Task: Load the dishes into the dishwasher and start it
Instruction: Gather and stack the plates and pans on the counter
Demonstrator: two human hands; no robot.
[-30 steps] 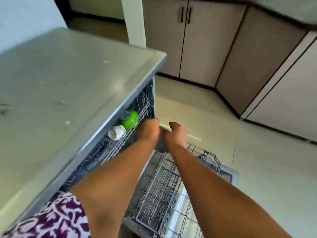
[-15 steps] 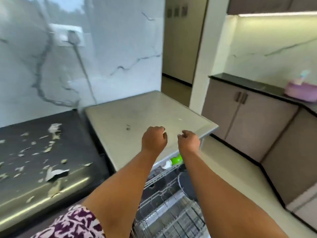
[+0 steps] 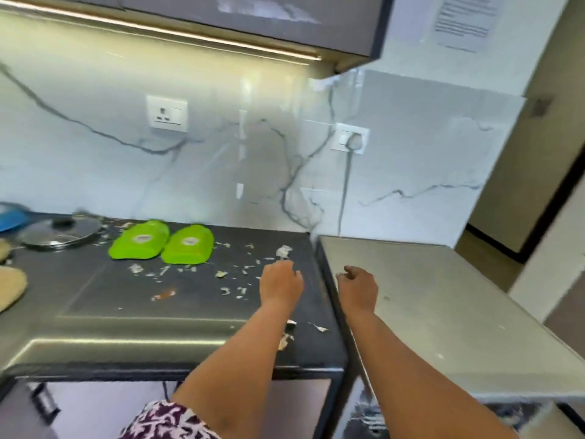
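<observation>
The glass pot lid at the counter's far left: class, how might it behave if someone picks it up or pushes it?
The glass pot lid looks rigid and probably breakable. It lies flat with its dark knob up, so tipping seems unlikely. On the smooth dark counter a push would likely slide it.

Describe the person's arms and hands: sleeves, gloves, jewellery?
Both forearms are bare, no sleeves reaching them. The left hand and right hand show no gloves, watch or bracelet; rings cannot be told. A purple-and-white patterned garment shows at the bottom edge.
</observation>
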